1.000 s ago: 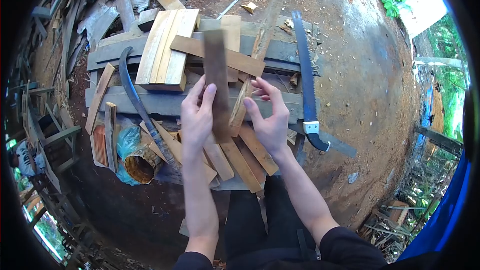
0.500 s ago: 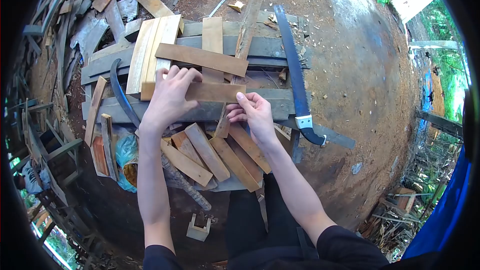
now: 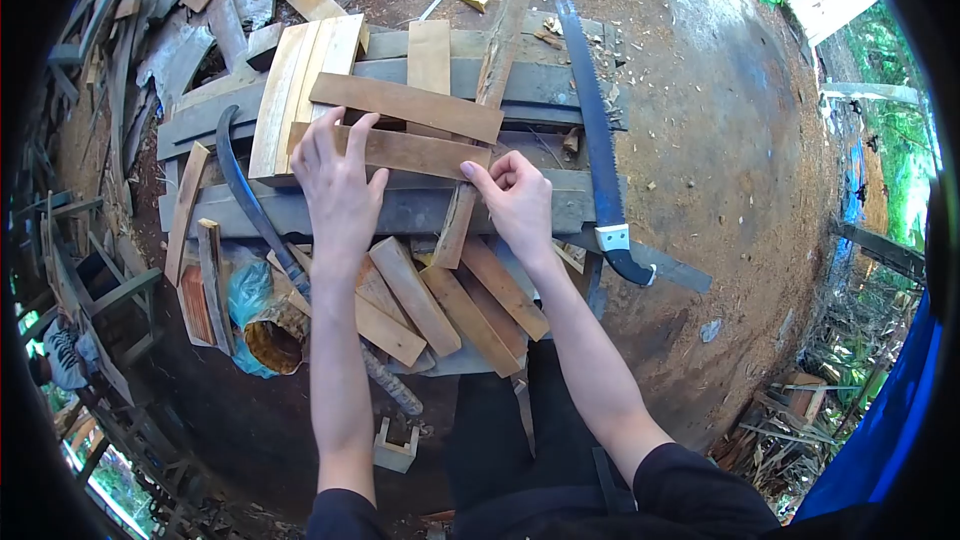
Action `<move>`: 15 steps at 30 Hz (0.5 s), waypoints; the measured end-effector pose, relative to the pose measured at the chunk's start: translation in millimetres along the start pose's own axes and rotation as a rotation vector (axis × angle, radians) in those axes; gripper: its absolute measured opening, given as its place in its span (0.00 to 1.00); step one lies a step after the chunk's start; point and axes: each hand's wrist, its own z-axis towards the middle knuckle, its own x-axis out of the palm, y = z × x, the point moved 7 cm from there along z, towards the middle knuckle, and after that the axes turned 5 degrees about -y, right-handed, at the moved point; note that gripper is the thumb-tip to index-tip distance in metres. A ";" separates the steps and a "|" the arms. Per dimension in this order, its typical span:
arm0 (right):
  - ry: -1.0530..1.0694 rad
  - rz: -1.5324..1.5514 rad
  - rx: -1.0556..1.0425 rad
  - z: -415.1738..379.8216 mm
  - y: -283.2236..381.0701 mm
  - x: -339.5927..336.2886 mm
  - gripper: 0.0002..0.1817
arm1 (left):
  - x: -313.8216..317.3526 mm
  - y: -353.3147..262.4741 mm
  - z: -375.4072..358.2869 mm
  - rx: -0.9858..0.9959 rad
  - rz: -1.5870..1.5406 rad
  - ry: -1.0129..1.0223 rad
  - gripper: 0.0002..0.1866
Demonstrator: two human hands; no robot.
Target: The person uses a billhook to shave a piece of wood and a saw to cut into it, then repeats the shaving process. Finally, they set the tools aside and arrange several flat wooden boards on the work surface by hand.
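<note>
My left hand (image 3: 338,180) lies with its fingers spread over the left part of a flat wooden slat (image 3: 415,150). My right hand (image 3: 515,202) has its thumb and curled forefinger at the slat's lower right corner. Just beyond it is a second wooden slat (image 3: 410,106), slightly angled, lying across an upright slat (image 3: 429,60). Pale thick boards (image 3: 308,80) stand under the left ends of both slats. A long rough stick of wood (image 3: 507,30) passes beneath their right ends.
A handsaw (image 3: 597,130) lies on the right side of the plank bench (image 3: 540,202). To the left rests a curved dark blade (image 3: 238,172) with a long handle (image 3: 388,380). Several wood offcuts (image 3: 415,295) cover the near side, beside a blue plastic bag (image 3: 248,290).
The held slat has shifted away from me, closer to the angled slat. My left hand's fingers have straightened and spread, and my right hand has moved slightly up with the slat's end.
</note>
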 end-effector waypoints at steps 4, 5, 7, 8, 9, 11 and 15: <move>0.022 0.167 0.063 0.6 -17.4 2.9 0.23 | -23.2 -19.6 -49.0 -0.222 -0.045 -0.301 0.21; -0.024 0.222 0.037 -0.9 -21.4 -1.6 0.22 | -22.3 -16.2 -72.8 -0.398 -0.234 -0.387 0.17; -0.028 0.227 0.021 -13.3 -28.2 -13.3 0.20 | -11.6 -21.5 -116.4 -0.696 -0.539 -0.462 0.10; -0.036 0.234 -0.001 -23.2 -30.7 -21.8 0.18 | -3.0 -31.0 -136.3 -0.818 -0.657 -0.445 0.08; -0.048 0.163 -0.028 -35.6 -41.2 -28.2 0.18 | 12.7 -41.9 -156.6 -0.921 -0.752 -0.336 0.08; 0.023 0.016 -0.023 -67.8 -52.6 -36.0 0.17 | 43.2 -67.0 -193.6 -1.039 -0.878 -0.150 0.09; 0.193 -0.344 -0.339 -120.8 -78.0 -35.5 0.27 | 86.3 -102.3 -241.0 -1.079 -0.935 0.122 0.16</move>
